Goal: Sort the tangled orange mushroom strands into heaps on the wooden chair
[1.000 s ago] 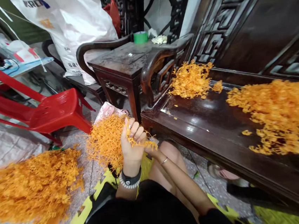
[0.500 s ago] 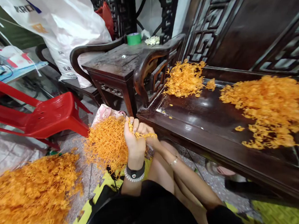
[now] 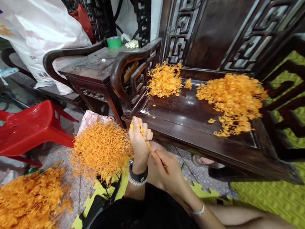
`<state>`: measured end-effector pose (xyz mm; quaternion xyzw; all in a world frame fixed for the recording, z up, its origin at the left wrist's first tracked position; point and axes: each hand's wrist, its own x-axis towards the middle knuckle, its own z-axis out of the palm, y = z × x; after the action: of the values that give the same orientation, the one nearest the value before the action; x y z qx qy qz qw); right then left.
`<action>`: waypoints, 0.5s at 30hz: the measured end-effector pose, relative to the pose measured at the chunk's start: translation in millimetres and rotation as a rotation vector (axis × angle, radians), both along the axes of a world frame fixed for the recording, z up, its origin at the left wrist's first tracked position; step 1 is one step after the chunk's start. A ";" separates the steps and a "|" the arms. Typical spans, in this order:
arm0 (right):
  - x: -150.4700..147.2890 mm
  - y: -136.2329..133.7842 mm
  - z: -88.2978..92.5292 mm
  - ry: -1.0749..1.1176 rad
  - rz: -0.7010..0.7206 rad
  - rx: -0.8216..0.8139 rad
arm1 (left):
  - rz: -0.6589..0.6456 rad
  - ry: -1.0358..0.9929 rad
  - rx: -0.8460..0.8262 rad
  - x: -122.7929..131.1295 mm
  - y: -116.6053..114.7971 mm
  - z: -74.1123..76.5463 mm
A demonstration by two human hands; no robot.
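Note:
My left hand (image 3: 138,141) is closed in a fist around a knobbly orange strand (image 3: 147,143), above my lap. Lower and to the right, my right hand (image 3: 168,167) pinches the strand's lower end between thumb and fingers, so the piece spans the short gap between both hands. Beside my left hand rises a bushy heap of thin orange strands (image 3: 99,148). On the dark wooden bench lie a small pile of curly orange pieces (image 3: 164,80) and a larger pile of orange pieces (image 3: 233,99).
Another big orange heap (image 3: 24,209) covers the floor at left. A red plastic chair (image 3: 26,126) stands behind it. The wooden bench (image 3: 174,114) runs along my right, near a side table (image 3: 88,68) with green tape (image 3: 114,42). A white sack (image 3: 40,39) leans at back.
My right hand has drawn down and away from my left along the strand; earlier the two were together. The view has turned to the right.

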<state>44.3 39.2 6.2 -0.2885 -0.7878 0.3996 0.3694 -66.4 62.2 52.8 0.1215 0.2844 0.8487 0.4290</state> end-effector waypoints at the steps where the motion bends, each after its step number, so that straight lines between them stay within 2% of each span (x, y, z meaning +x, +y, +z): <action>1: 7.7 -6.8 1.4 0.019 -0.033 0.014 | -0.036 -0.016 0.011 6.5 -0.7 5.8; 6: 46.1 -27.5 13.0 0.079 -0.205 0.044 | -0.313 -0.103 0.068 49.4 -1.7 31.2; 10: 73.2 -34.6 23.6 0.117 -0.341 0.077 | -0.506 -0.151 0.074 85.5 2.5 41.4; 12: 87.9 -44.3 25.2 0.132 -0.416 0.065 | -0.601 -0.157 0.050 93.7 16.3 44.2; 14: 103.3 -60.5 21.2 0.160 -0.412 -0.026 | -0.649 -0.171 0.021 92.2 43.7 46.0; 15: 110.7 -69.4 17.0 0.189 -0.375 -0.102 | -0.602 -0.180 0.018 89.0 61.7 46.3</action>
<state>154.9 -30.2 23.2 -0.4098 -0.6610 0.3885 0.4943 22.6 123.9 99.1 0.1284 0.1888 0.6936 0.6832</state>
